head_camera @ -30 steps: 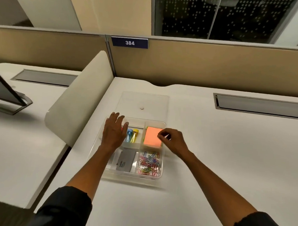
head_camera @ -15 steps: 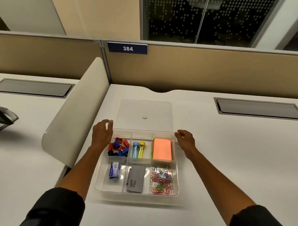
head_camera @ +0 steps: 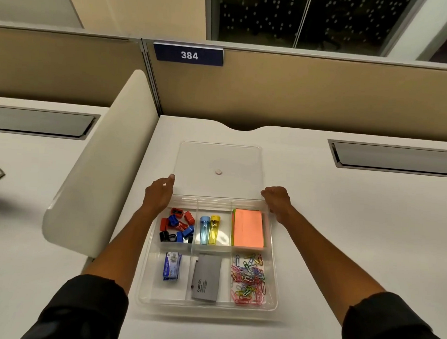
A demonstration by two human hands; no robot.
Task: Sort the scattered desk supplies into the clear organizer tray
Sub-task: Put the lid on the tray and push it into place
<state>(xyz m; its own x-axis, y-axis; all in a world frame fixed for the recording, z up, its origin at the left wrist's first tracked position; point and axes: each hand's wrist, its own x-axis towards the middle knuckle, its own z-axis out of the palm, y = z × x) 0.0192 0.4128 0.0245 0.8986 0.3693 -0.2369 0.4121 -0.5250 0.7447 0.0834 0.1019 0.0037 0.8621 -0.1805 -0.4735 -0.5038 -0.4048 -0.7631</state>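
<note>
Lid [head_camera: 218, 169] edges under both hands | left hand [head_camera: 158, 192], right hand [head_camera: 276, 198] grip unclear, fingertips hidden

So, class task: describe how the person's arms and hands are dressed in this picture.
Both arms wear dark, near-black sleeves pushed up to about the elbow, leaving the forearms bare. The left hand and right hand are bare: no gloves, watch or rings can be seen.

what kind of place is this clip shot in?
Most likely an open-plan office workstation: tan cubicle partition carrying a numbered plate "384", white desk with a recessed cable hatch, and a curved side divider.
</note>
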